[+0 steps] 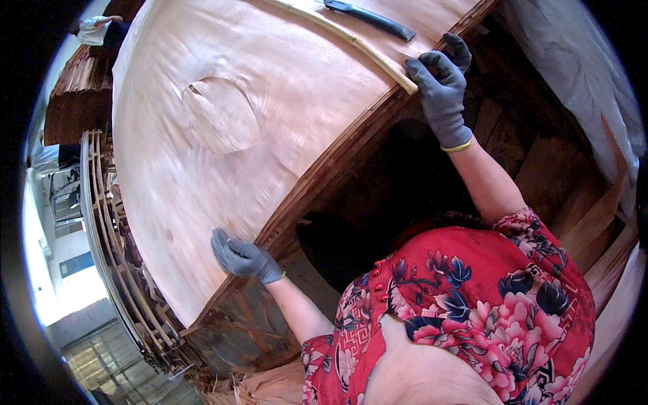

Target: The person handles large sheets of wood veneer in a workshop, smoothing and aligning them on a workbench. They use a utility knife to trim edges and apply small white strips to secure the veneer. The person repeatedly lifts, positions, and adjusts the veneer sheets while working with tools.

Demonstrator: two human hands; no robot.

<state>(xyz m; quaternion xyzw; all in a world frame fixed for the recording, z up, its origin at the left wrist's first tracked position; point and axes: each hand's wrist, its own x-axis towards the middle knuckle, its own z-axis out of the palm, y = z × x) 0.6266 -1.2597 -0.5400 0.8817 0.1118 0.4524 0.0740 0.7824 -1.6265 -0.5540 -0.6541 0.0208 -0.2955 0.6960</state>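
Note:
A large sheet of pale wood veneer (162, 196) covers the top of a stack in front of me. My left hand (244, 259), in a grey glove, rests at its near edge on the left, fingers loosely bent and nothing visible in them. At the right, my gloved right hand (442, 88) is raised by the edge with curled, parted fingers. Its thumb is close to the end of a pale, thin stick (358, 44) that lies across the sheet. Beyond the stick lies a dark knife-like tool (372, 20). An oval patch or cut-out (221, 116) shows in the sheet.
The stack's brown layered edge (324, 158) runs diagonally before me. Grey sheeting (574, 67) hangs at the right, above torn veneer scraps. At the left stand a curved slatted rack (121, 263) and a brown veneer pile (77, 111). A person (100, 30) is far off.

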